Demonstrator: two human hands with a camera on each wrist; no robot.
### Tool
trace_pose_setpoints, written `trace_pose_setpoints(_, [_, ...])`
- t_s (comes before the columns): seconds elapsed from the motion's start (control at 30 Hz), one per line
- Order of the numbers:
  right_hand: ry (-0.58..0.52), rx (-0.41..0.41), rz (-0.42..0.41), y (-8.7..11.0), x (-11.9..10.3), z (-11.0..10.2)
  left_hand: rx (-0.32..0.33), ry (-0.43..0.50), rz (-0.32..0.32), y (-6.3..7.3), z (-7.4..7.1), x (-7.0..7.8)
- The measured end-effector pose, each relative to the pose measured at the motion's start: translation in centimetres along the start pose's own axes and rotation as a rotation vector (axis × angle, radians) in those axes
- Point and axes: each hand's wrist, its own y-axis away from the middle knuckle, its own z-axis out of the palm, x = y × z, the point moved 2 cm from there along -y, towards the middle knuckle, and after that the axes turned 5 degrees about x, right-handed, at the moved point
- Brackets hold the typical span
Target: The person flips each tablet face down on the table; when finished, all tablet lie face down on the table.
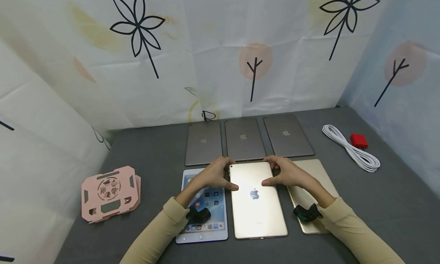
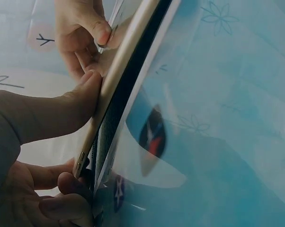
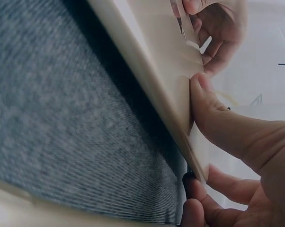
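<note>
A gold tablet lies back side up at the centre in the head view, its apple logo showing. My left hand holds its upper left edge, thumb on the back and fingers at the edge. On the opposite edge my right hand grips the same way. The left wrist view shows the left thumb pressed on the rim; in the right wrist view the right thumb presses the back. Left of it a white tablet lies screen up and lit, partly under my left forearm.
Another gold tablet lies under my right forearm. Three grey tablets form a row behind. A pink cut-out stand is at the left. At the right are a coiled white cable and a red charger plug. Printed cloth walls enclose the grey table.
</note>
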Motion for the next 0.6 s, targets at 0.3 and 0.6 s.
trace_pose_setpoints(0.3, [0.041,-0.020,-0.017,-0.07,0.32,0.25,0.012,-0.068,-0.002,-0.11,0.21,0.11])
trace_pose_setpoints(0.6, [0.094,-0.017,0.006,-0.13,0.19,0.43,0.024,-0.075,0.005,-0.03,0.25,0.18])
